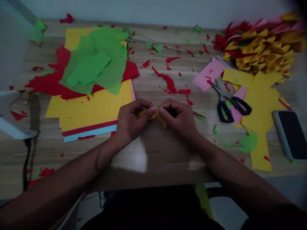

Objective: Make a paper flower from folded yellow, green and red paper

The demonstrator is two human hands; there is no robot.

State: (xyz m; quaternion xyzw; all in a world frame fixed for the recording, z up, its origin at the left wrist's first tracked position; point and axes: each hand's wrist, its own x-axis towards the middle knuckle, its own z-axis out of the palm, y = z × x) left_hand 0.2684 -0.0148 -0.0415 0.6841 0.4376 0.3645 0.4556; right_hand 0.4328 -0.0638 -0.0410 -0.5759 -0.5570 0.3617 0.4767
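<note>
We've got both hands over the near part of the surface (165,156), fingertips almost meeting. Left hand (134,118): thumb and index pinched narrow on a small yellow paper piece (162,121). Right hand (179,116): similar pinch on it, one end sticking out below. Our fingers hide most of the piece, so can't tell how it's folded. Handling, our read: next to no weight, thin, creases easily, likely tears if we pull apart hard. Best hold: light pinch on the gathered part, not the loose end. Right: phone (291,135) lying flat, cut yellow sheets (257,108) just beside, scissors (225,95) near those, blades slightly apart. Left: stack of coloured sheets (96,110) under red paper (45,83) and green paper (93,41). Beyond our hands: red scraps (169,82). Far right: bunch of folded paper (261,48), mostly yellow.
</note>
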